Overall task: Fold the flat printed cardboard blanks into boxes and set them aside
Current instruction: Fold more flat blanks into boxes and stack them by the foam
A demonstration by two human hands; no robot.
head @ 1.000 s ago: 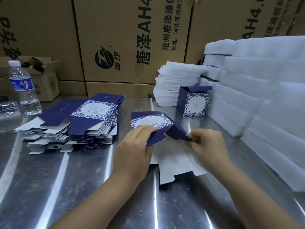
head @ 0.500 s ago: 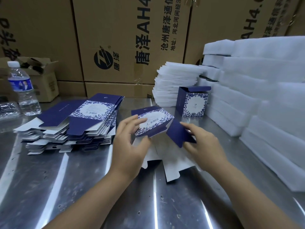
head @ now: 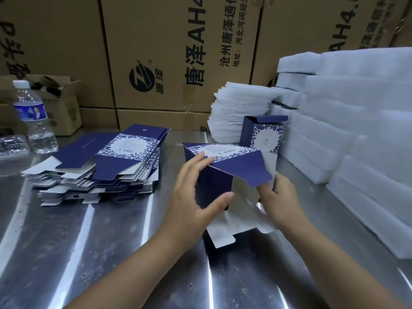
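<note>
The half-folded blank [head: 225,166] is held up over the middle of the worktop [head: 89,241], its white inner panels trailing down to rest on the metal toward the near edge. The left hand [head: 191,197] grips its dark-blue side panel, thumb low on the panel and fingers [head: 200,160] laid over the top fold. The right hand [head: 283,201] pinches the white panel, its fingers partly hidden under a pointed blue flap.

Just behind the blank, toward the far edge, a finished box [head: 263,134] stands upright, lid flap raised, touching a pile of thin white foam sheets [head: 236,112]. Thick white foam blocks [head: 356,130] are stacked along the right edge, close by the right hand. To the left, apart from the hands, lies a fanned stack of flat blanks [head: 107,166].

The blank's printed floral panel faces up and tilts away, the blue side panel faces the person, and the flap juts right. Its long axis runs roughly from the far edge to the near edge.

At the far left corner stand a water bottle [head: 35,117], a clear plastic tray [head: 11,146] and a small open carton [head: 60,103]. The worktop is scuffed, shiny steel. Large brown cartons [head: 174,52] with printed lettering wall off the back.
</note>
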